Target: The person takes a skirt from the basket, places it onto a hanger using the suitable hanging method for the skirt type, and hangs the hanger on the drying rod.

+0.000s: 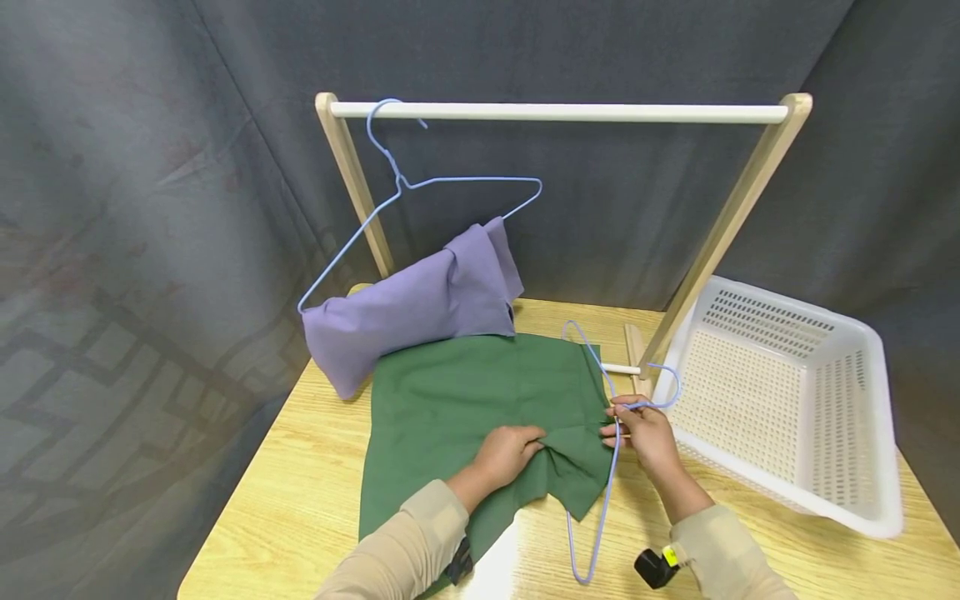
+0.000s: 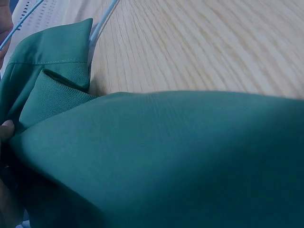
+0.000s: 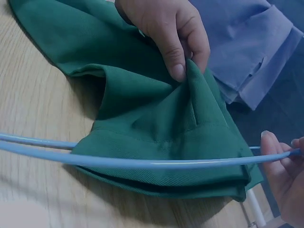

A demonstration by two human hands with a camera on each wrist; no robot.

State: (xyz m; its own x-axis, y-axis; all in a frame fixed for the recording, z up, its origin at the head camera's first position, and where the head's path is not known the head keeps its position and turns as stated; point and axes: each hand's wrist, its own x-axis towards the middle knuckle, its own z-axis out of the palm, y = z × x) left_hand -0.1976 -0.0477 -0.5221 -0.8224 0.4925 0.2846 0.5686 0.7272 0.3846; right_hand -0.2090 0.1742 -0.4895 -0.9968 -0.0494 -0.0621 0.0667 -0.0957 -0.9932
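Note:
A green garment (image 1: 450, 400) with a stitched hem lies spread on the table. My left hand (image 1: 504, 454) pinches a fold of it near its right end. In my right hand (image 1: 648, 433), by the neck under its hook, is a blue wire hanger (image 1: 609, 492), tilted on its side. One hanger bar crosses over the hemmed end (image 3: 156, 183); the other passes behind the cloth and is partly hidden. Only the left fingertips (image 2: 6, 130) show at the left wrist view's edge. Right fingers (image 3: 275, 156) pinch the hanger beside the hem.
A wooden rack with a white rail (image 1: 562, 112) stands at the back. From it hangs another blue hanger (image 1: 465, 179) with a folded purple garment (image 1: 420, 308), its lower part beside the green cloth. A white plastic basket (image 1: 862, 417) stands right of my right hand.

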